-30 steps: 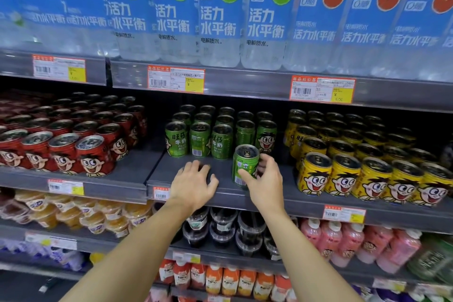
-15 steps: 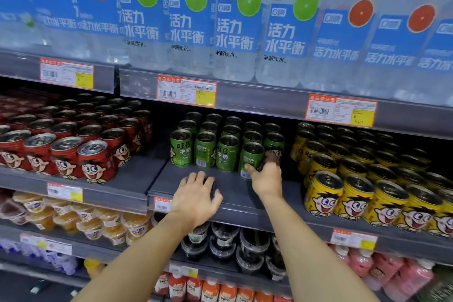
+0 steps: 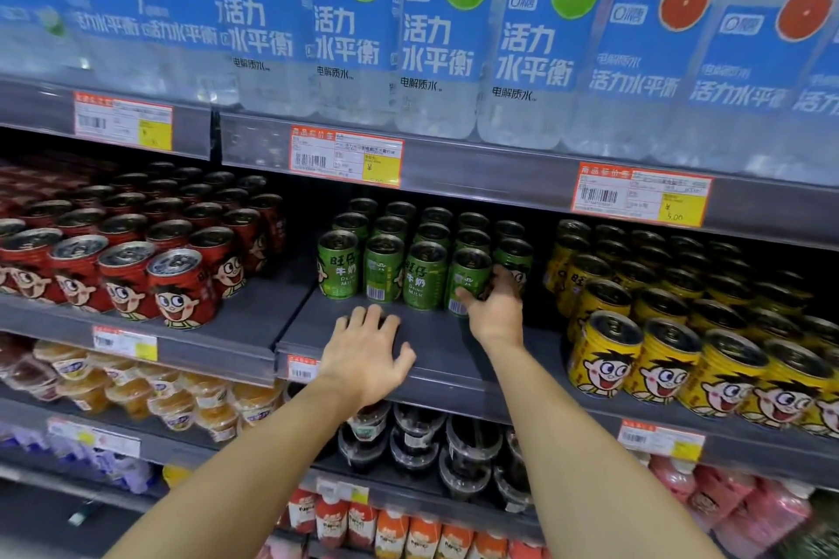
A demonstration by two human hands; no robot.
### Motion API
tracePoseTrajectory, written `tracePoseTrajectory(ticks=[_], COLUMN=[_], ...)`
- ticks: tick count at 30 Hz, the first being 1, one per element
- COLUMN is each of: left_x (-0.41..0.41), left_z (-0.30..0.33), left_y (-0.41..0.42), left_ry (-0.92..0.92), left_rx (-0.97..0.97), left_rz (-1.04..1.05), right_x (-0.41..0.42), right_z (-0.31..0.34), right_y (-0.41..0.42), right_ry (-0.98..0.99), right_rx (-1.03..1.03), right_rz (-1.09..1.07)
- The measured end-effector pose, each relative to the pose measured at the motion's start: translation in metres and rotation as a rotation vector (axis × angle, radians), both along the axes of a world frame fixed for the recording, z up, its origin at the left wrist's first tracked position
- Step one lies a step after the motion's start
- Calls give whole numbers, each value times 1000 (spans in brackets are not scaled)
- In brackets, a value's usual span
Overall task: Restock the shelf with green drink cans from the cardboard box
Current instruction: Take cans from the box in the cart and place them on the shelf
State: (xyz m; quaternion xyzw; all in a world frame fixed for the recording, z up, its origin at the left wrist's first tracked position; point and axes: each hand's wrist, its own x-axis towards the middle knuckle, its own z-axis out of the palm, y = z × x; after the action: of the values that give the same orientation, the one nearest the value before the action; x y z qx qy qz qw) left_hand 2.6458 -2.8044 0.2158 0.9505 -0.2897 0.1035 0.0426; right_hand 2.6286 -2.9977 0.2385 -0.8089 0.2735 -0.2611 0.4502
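I've slid the green can (image 3: 470, 281) back into the front row, right hand (image 3: 495, 309) curled round it, left hand (image 3: 363, 354) flat on the shelf (image 3: 454, 359); I'd square it flush before releasing.

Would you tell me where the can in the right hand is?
The green can stands fourth in the front green row, gripped by the right hand, left of the yellow cans.

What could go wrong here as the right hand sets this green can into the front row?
The right hand grips the green can tight against its green neighbours; a nudge might tip the can behind. Its barcode side faces out, unlike the labelled front can, so the facing may look uneven. The left hand rests flat on the shelf, near the row.
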Motion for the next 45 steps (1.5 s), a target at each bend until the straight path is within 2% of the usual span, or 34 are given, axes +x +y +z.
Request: tracePoseTrajectory(ticks=[7, 13, 22, 31, 35, 40, 45], left_x=[1, 2, 2, -4, -22, -59, -81], left_z=[1, 0, -2, 1, 6, 0, -10], left_y=[0, -2, -2, -3, 0, -3, 17], left_ry=[4, -17, -17, 61, 105, 43, 35], left_rx=[-6, -23, 14, -10, 44, 19, 150], left_rz=[-8, -3, -2, 0, -8, -20, -123], right_x=[-1, -28, -87, -89, -88, -99, -145], right_z=[15, 14, -5, -16, -23, -29, -41], right_y=[-3, 7, 57, 59, 57, 61, 61], right_ry=[116, 359, 640, 570, 560, 496, 433], right_rx=[-10, -60, -585, -702, -750, -803, -896], right_rz=[50, 172, 309, 241, 241, 210, 234])
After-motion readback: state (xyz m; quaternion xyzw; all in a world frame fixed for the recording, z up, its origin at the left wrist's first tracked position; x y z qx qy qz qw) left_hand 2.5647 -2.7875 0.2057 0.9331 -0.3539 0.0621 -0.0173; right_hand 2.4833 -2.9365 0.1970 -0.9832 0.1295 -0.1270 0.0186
